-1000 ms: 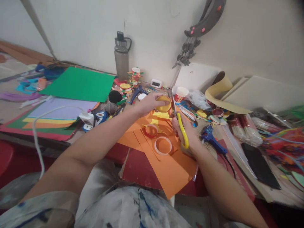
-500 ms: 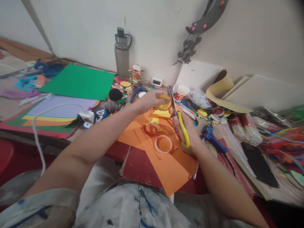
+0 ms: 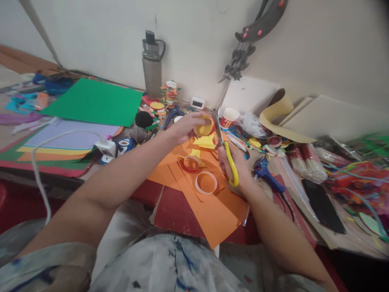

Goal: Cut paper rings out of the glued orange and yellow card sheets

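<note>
My left hand (image 3: pixel 189 125) is closed on a short yellow ring (image 3: pixel 205 126) with a reddish rim, which looks like a cut piece of a paper cup. In my right hand (image 3: pixel 232 162) are scissors (image 3: pixel 230 162) with yellow handles, their blades pointing up and away beside the ring's right side. Below the hands, a red ring with yellow paper strips (image 3: pixel 191 163) rests on orange paper (image 3: pixel 212 219). A pale thin ring (image 3: pixel 206 173) lies nearer to me on the same paper. Yellow paper (image 3: pixel 205 141) shows under the held ring.
A grey water bottle (image 3: pixel 152 69) stands by the wall, with a red and white paper cup (image 3: pixel 229 117) right of my hands. A blue glue gun (image 3: pixel 269 174) and a black phone (image 3: pixel 323 207) lie to the right. Green paper (image 3: pixel 97 103) covers the left.
The held ring has turned, so its red rim now faces the scissors more. The whole scene sits slightly further left as the camera view shifted.
</note>
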A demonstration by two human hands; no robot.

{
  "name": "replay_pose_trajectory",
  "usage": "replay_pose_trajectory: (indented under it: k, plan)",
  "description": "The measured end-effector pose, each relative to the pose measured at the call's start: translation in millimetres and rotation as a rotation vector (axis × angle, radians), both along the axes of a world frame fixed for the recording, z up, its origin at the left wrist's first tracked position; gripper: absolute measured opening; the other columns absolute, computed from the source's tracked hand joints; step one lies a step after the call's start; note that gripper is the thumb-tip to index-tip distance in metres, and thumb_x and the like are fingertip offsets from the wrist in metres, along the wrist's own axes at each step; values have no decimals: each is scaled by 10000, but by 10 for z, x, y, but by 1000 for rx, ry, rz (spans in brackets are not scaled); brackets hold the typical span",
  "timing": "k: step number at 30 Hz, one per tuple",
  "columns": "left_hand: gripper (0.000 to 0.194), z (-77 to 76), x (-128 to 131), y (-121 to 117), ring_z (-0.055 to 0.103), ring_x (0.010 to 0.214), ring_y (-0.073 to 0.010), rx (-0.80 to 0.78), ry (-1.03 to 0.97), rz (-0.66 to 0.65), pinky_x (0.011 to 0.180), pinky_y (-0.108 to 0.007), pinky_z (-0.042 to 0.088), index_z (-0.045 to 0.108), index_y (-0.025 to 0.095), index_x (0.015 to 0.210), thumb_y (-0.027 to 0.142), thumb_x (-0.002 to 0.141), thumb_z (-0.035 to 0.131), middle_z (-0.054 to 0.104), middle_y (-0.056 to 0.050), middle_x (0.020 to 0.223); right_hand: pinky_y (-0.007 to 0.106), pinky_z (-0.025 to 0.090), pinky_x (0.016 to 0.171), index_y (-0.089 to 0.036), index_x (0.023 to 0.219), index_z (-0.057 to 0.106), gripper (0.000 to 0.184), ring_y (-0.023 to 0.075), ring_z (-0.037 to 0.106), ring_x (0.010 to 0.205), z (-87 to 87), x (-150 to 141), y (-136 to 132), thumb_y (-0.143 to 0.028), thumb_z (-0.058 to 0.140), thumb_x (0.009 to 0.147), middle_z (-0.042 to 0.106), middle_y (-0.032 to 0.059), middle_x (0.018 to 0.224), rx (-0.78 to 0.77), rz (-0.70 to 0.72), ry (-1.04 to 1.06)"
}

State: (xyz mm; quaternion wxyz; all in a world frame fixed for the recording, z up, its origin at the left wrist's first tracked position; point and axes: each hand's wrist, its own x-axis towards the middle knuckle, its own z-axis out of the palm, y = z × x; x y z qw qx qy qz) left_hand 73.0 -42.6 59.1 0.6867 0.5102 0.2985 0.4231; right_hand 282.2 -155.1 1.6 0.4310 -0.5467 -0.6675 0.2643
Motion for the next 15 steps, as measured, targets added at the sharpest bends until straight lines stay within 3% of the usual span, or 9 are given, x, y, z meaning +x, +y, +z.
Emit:
replay_pose_trajectory:
  k: [3, 7, 10, 12, 15]
  plan:
    - [200, -12, 59, -63, 715, 723, -137, -146, -132, 70, 610, -252, 552, 735, 192, 998, 165, 824, 831, 764, 13, 881, 285, 408, 511, -258, 1080, 623, 633, 160, 477, 605, 2, -8, 14, -884, 526, 1074, 516, -28, 735, 22, -34, 78]
    - [170, -33, 104, -103, 742, 824, -153, -176, -242, 28, 863, -380, 704, 731, 163, 990, 96, 857, 813, 782, -7, 918, 308, 472, 556, -269, 1089, 600, 659, 187, 534, 656, 33, -47, 42, -923, 552, 1030, 495, -36, 731, 69, -49, 118]
    - [168, -60, 121, -100, 723, 811, -134, -210, -319, 49, 1045, -462, 700, 723, 160, 979, 53, 860, 776, 744, 23, 857, 342, 524, 629, -285, 1032, 532, 635, 203, 564, 694, 80, -69, 43, -917, 590, 1008, 493, -39, 726, 84, -48, 87]
    - [182, -72, 137, -98, 708, 779, -126, -239, -337, 84, 1026, -435, 696, 712, 168, 975, 33, 858, 745, 717, 40, 827, 357, 542, 679, -290, 1017, 508, 593, 209, 577, 722, 117, -74, 26, -875, 607, 1024, 505, -34, 738, 90, -22, 53]
    - [185, -74, 170, -108, 691, 733, -116, -234, -279, 134, 766, -283, 639, 696, 173, 959, 17, 863, 724, 710, 37, 830, 350, 525, 690, -290, 1001, 513, 540, 207, 567, 748, 149, -71, -2, -818, 620, 1042, 524, -22, 770, 78, 12, 11]
